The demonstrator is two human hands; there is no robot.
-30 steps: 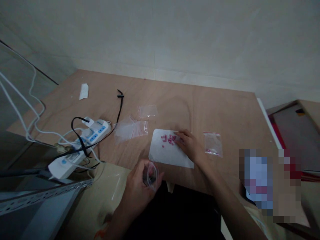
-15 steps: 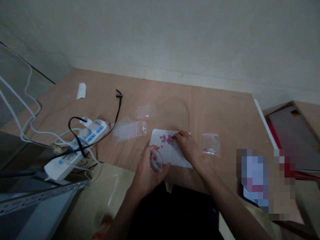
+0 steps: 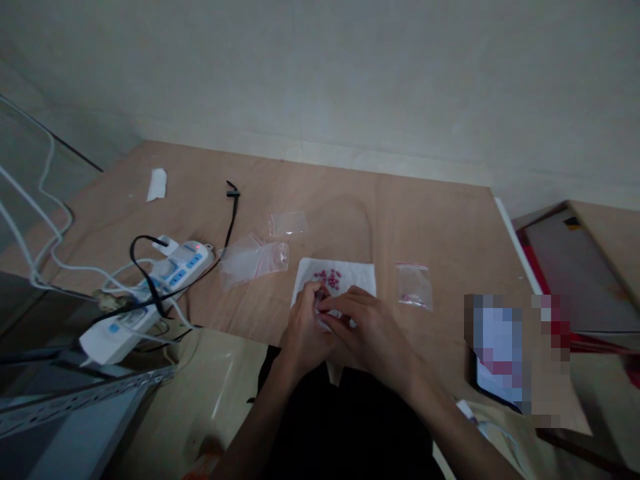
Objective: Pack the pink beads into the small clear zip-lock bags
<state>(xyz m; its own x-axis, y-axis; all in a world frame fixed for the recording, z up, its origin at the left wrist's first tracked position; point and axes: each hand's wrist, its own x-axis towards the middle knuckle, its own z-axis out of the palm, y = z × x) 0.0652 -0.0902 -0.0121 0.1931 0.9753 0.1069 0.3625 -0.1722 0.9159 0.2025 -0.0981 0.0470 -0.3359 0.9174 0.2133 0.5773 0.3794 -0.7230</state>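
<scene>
Head view: my left hand (image 3: pixel 308 333) grips a small clear bag (image 3: pixel 321 324), mostly hidden. My right hand (image 3: pixel 369 325) meets it, fingertips bunched, on what I can't tell. Pink beads (image 3: pixel 329 277) lie just beyond, on the white sheet (image 3: pixel 359 273); a zip bag (image 3: pixel 415 283) lies right.

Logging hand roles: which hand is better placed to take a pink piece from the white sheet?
Probably the right hand: it reaches over the white sheet, near the pink pieces. The left hand looks occupied, curled as if around something hidden. Whether the right holds anything is unclear.
</scene>
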